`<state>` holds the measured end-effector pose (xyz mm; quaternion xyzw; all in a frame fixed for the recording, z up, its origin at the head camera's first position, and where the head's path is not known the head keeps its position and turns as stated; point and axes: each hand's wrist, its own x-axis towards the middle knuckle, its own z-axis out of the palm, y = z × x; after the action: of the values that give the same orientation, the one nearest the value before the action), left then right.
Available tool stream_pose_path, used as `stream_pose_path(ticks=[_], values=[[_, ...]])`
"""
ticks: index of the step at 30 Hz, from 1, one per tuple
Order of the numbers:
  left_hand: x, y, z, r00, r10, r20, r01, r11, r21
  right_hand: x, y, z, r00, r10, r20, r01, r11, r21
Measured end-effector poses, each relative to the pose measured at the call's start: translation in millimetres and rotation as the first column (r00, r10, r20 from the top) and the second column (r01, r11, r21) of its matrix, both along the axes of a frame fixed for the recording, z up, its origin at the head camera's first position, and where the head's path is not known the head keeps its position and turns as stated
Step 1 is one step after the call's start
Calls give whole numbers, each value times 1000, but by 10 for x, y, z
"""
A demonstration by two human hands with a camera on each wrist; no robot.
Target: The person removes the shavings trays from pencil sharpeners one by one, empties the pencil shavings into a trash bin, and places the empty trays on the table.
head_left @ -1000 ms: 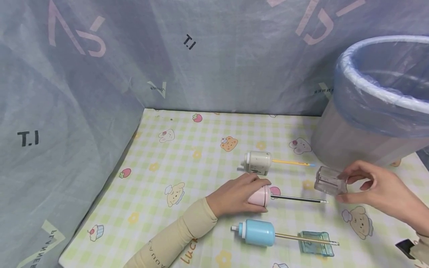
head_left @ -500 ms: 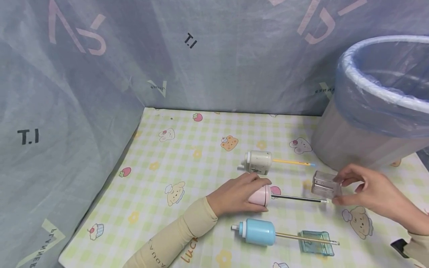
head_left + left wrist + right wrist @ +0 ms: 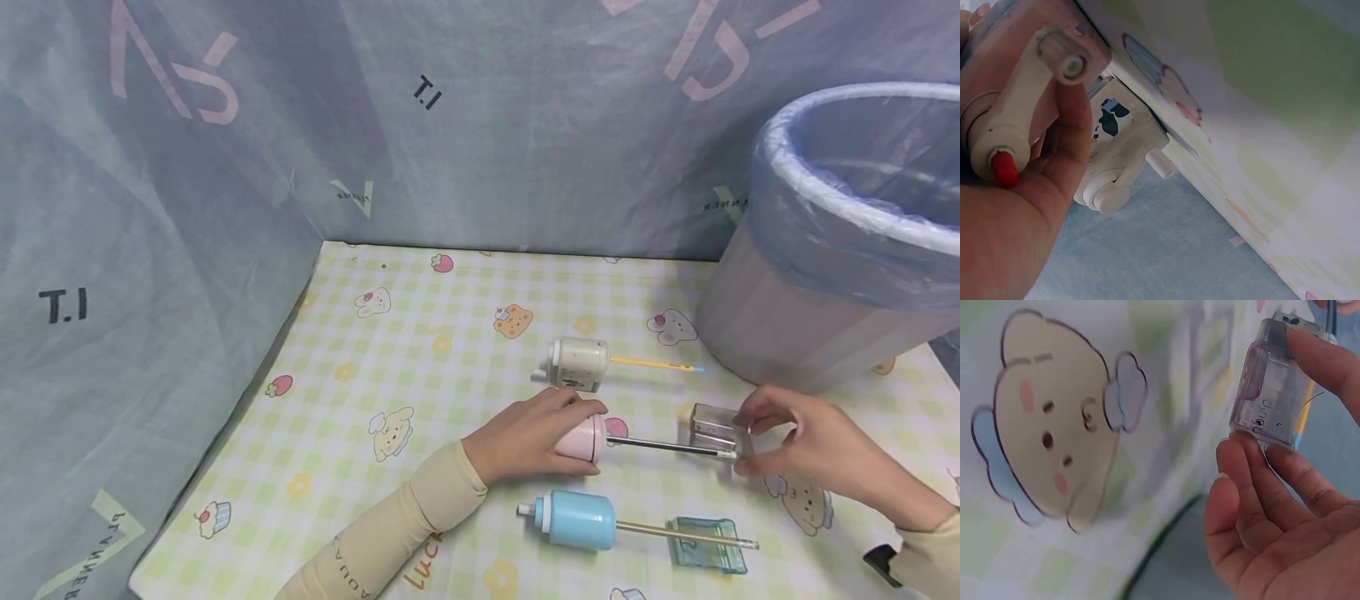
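Observation:
My left hand (image 3: 525,437) grips a pink crank pencil sharpener (image 3: 581,440) lying on the table, fingers over its top. In the left wrist view its cream crank (image 3: 1015,103) shows, with a red tip at the hub. A black pencil (image 3: 652,446) sticks out of the sharpener to the right. My right hand (image 3: 825,454) pinches a clear plastic shavings drawer (image 3: 711,423) between thumb and fingers, just behind the pencil's end, which overlaps it in the head view. The right wrist view shows printed lettering on the drawer (image 3: 1269,394).
Behind lies a grey-white sharpener (image 3: 583,358) holding a yellow pencil (image 3: 652,363). In front is a blue sharpener (image 3: 581,520) with a gold pencil (image 3: 645,529), which crosses over a teal clear drawer (image 3: 708,558). A bagged waste bin (image 3: 795,325) stands at right.
My right hand has brought the clear drawer left and nearer to me, to the black pencil's end. The left hand and the pink sharpener stay in place.

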<state>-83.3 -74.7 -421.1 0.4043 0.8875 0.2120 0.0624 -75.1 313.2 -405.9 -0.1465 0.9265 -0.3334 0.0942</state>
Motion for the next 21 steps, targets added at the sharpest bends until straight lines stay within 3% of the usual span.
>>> stream_pose_path(ticks=[12,21], values=[[9,6,-7,1000,4,11,-4,1000,3,64,-120,-118,998,60,-13,-61,995,-80],[3,1,9,1000,-1,-4,1,1000,4,75,-194,-170,996,92,-5,-92,992,-84]])
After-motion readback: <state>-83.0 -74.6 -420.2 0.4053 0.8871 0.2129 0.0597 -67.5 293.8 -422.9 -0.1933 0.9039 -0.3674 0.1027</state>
